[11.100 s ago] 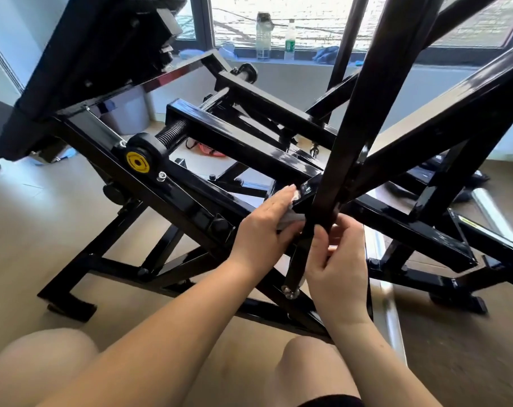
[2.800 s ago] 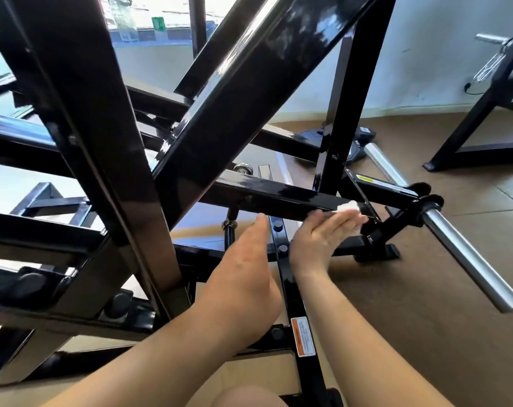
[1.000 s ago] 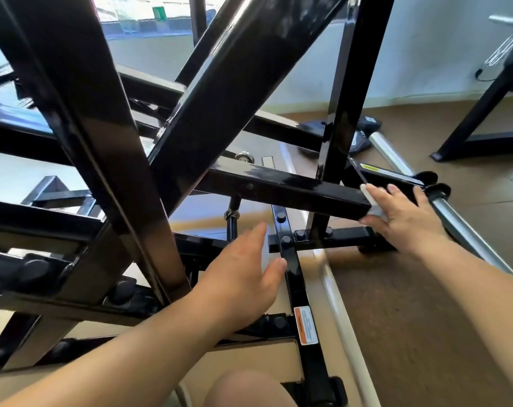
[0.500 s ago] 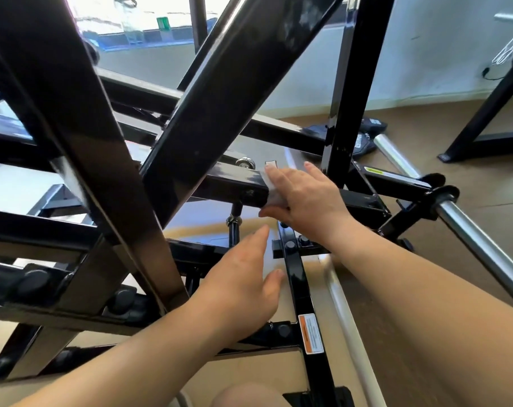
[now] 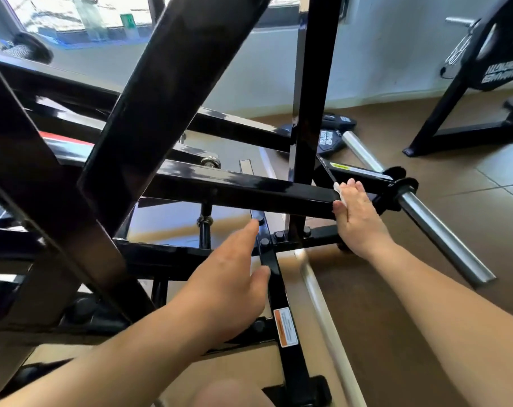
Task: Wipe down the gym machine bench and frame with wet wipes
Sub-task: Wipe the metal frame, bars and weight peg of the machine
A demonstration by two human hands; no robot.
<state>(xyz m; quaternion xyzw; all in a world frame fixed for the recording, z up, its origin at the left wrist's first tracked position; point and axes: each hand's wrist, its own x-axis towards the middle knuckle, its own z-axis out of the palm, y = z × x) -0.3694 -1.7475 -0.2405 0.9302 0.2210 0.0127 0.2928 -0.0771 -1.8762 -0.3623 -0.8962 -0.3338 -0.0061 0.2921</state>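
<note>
A person presses a white wet wipe (image 5: 338,191) against the outer end of a black crossbar (image 5: 249,188) on the gym machine frame (image 5: 173,92) with the straight fingers of the right hand (image 5: 359,218), thumb under the bar, beside a chrome rod (image 5: 443,230). The left hand (image 5: 228,289) is open and empty, fingers extended over a lower strut (image 5: 282,296); whether it touches the metal cannot be told. Frame wiping appears under way, the bench out of view, and the next move likely calls for pinning the wipe flat while drawing it along another face or the adjoining upright (image 5: 311,83).
</note>
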